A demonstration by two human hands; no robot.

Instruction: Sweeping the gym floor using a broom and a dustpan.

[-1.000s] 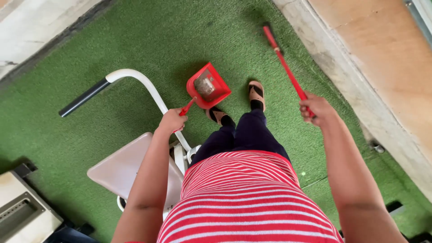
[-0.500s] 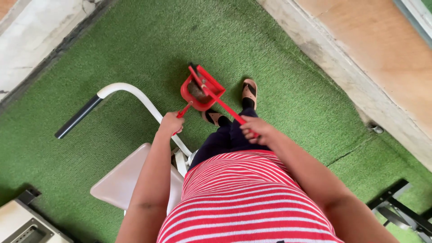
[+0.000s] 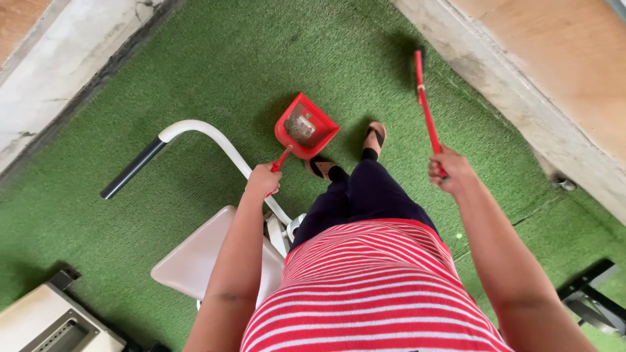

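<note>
Above the green turf, the right hand point(image 3: 448, 171) grips the broom handle point(image 3: 427, 111), its long axis running forward away from the dustpan point(image 3: 306, 127) that the left hand point(image 3: 263, 180) holds by its stick.

- Broom point(image 3: 427, 107): the far head is dark and blurred; the near end of the red handle is hidden inside the right hand point(image 3: 447, 171).
- Dustpan point(image 3: 306, 126): contents too small to identify; handle end covered by the left hand point(image 3: 263, 180).
- Grey box point(image 3: 52, 322): cut off by the near-left edge.
- Black frame point(image 3: 590, 296): cut off at right.
</note>
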